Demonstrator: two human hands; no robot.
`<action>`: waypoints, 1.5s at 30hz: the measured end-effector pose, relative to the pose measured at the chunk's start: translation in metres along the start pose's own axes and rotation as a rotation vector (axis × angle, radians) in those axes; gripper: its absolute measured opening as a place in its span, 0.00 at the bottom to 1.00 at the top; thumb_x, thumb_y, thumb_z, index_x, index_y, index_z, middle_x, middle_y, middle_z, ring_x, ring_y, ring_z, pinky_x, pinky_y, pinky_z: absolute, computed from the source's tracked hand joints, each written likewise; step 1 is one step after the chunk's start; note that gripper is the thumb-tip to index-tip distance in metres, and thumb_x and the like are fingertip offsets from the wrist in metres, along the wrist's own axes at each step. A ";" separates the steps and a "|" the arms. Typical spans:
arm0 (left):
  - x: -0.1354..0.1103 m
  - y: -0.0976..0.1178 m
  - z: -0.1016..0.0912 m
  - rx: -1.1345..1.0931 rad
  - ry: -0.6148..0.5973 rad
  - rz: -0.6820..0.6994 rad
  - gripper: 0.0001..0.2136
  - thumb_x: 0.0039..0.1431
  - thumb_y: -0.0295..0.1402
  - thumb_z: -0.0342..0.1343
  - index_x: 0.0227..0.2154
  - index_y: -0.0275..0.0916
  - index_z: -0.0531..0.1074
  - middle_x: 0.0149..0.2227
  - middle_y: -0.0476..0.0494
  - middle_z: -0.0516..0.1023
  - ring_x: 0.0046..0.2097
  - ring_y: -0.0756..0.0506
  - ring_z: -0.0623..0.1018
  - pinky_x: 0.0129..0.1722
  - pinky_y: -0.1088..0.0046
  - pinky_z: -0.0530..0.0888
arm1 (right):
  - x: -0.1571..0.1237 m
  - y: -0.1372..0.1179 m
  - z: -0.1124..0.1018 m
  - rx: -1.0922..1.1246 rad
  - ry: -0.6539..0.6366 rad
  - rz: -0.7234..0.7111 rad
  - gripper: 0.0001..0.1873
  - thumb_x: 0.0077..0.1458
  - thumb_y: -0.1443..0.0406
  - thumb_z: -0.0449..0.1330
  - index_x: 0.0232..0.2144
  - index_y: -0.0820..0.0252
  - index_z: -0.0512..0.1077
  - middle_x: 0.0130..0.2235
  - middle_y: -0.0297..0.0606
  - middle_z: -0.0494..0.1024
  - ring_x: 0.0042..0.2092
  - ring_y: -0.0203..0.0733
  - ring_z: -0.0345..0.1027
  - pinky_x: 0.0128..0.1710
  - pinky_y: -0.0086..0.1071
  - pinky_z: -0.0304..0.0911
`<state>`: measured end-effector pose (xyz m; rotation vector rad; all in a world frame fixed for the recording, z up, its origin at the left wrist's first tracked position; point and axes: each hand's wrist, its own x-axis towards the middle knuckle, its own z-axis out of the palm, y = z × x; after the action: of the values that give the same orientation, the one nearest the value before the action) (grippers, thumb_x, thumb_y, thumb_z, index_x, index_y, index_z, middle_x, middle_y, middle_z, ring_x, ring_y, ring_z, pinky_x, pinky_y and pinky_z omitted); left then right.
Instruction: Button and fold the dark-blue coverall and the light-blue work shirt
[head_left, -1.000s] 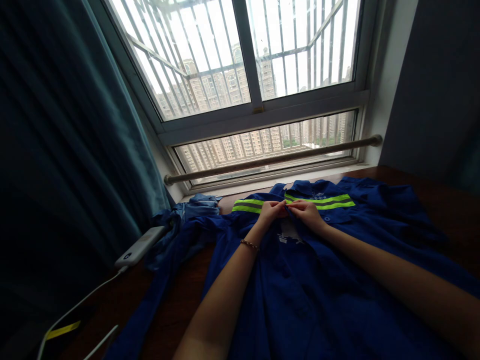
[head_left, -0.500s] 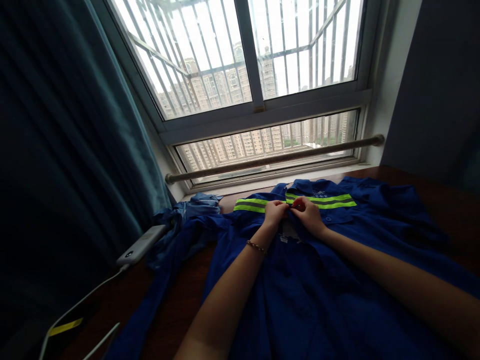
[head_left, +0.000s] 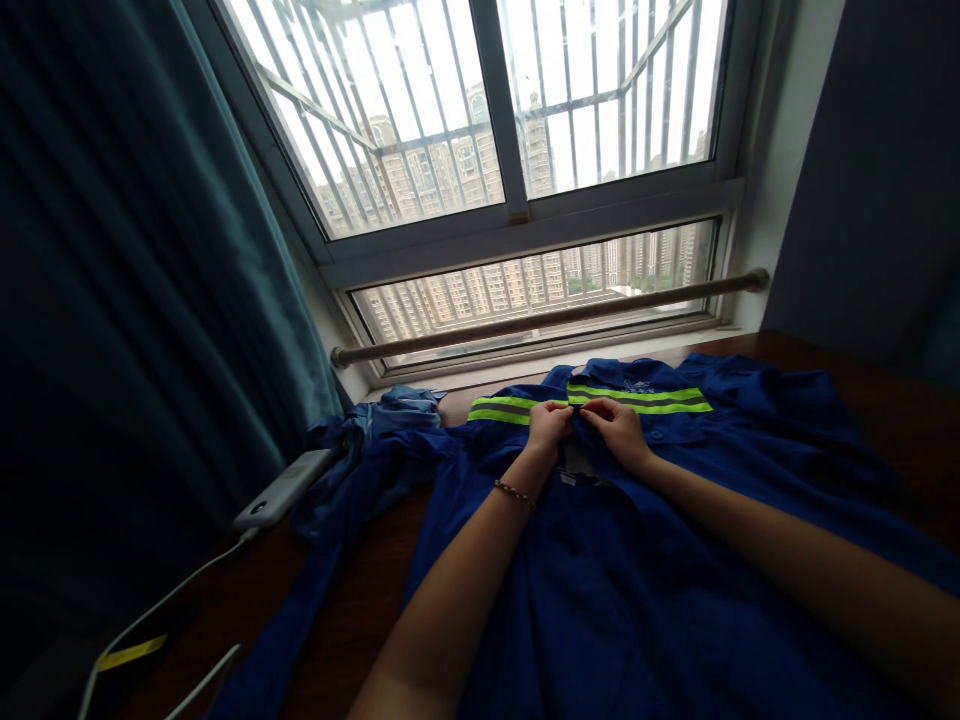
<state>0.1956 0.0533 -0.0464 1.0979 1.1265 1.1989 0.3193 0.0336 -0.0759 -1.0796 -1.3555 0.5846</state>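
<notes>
A blue work jacket (head_left: 555, 590) lies spread front side up, with a yellow-green and grey reflective strip (head_left: 660, 402) across its chest. My left hand (head_left: 549, 425) pinches the jacket's front edge just below the strip. Close beside it, my right hand (head_left: 616, 428) has its fingers closed on the facing edge of the same front opening. The fingertips of both hands almost meet, and whatever small part lies between them is hidden. Below the hands the front falls apart, showing a pale label (head_left: 568, 478) inside. A button (head_left: 657, 436) shows on the pocket right of my right hand.
A white power bank (head_left: 281, 490) with a white cable (head_left: 172, 590) lies at the left by bunched blue clothing (head_left: 397, 410). A dark curtain (head_left: 262, 250) hangs on the left. Behind the wooden surface (head_left: 360, 580), a metal rail (head_left: 555, 318) crosses the barred window.
My right fingers have flattened and closed up, where they were arched before. The strip's inner end at the front opening has shifted slightly left. My left hand has barely moved.
</notes>
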 end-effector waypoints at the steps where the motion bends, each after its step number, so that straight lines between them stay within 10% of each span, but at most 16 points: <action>1: 0.001 -0.001 0.000 0.028 0.007 0.024 0.04 0.42 0.24 0.57 0.20 0.35 0.67 0.18 0.49 0.70 0.23 0.51 0.71 0.28 0.74 0.70 | 0.000 0.001 0.000 0.020 0.001 0.015 0.14 0.43 0.55 0.60 0.28 0.61 0.73 0.28 0.38 0.76 0.29 0.41 0.68 0.30 0.33 0.63; 9: 0.000 -0.004 0.001 0.619 0.084 0.505 0.01 0.44 0.26 0.54 0.21 0.36 0.69 0.23 0.46 0.72 0.27 0.49 0.71 0.32 0.73 0.66 | 0.002 0.008 -0.001 0.062 0.021 0.101 0.16 0.41 0.53 0.61 0.26 0.62 0.71 0.24 0.37 0.74 0.26 0.41 0.67 0.26 0.32 0.61; 17: 0.003 -0.004 -0.003 0.569 0.076 0.462 0.01 0.41 0.26 0.55 0.19 0.36 0.70 0.20 0.48 0.71 0.27 0.49 0.70 0.31 0.74 0.66 | -0.002 -0.001 -0.002 -0.137 0.033 -0.041 0.11 0.46 0.57 0.58 0.25 0.60 0.72 0.25 0.37 0.75 0.28 0.41 0.68 0.30 0.33 0.61; 26: 0.003 -0.011 0.002 0.163 0.049 0.090 0.05 0.41 0.24 0.54 0.14 0.34 0.67 0.14 0.52 0.65 0.18 0.53 0.66 0.22 0.76 0.66 | -0.007 -0.010 -0.004 -0.401 0.000 -0.248 0.09 0.51 0.63 0.54 0.23 0.59 0.69 0.27 0.38 0.72 0.30 0.40 0.65 0.31 0.32 0.58; 37: 0.011 -0.011 -0.002 0.287 -0.074 0.243 0.04 0.36 0.22 0.59 0.19 0.33 0.70 0.19 0.49 0.71 0.22 0.53 0.69 0.23 0.79 0.65 | 0.009 0.008 -0.005 0.318 -0.067 0.478 0.09 0.36 0.62 0.62 0.20 0.62 0.69 0.18 0.33 0.68 0.21 0.34 0.59 0.18 0.28 0.51; 45: 0.007 -0.002 -0.006 0.232 -0.149 0.104 0.02 0.44 0.24 0.57 0.23 0.32 0.69 0.22 0.48 0.72 0.23 0.53 0.72 0.25 0.77 0.69 | 0.012 0.001 -0.006 0.293 -0.066 0.531 0.09 0.40 0.63 0.61 0.24 0.63 0.68 0.22 0.34 0.70 0.20 0.31 0.60 0.16 0.25 0.51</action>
<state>0.1899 0.0606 -0.0493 1.4144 1.1231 1.0641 0.3279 0.0429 -0.0699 -1.1849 -0.9907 1.1787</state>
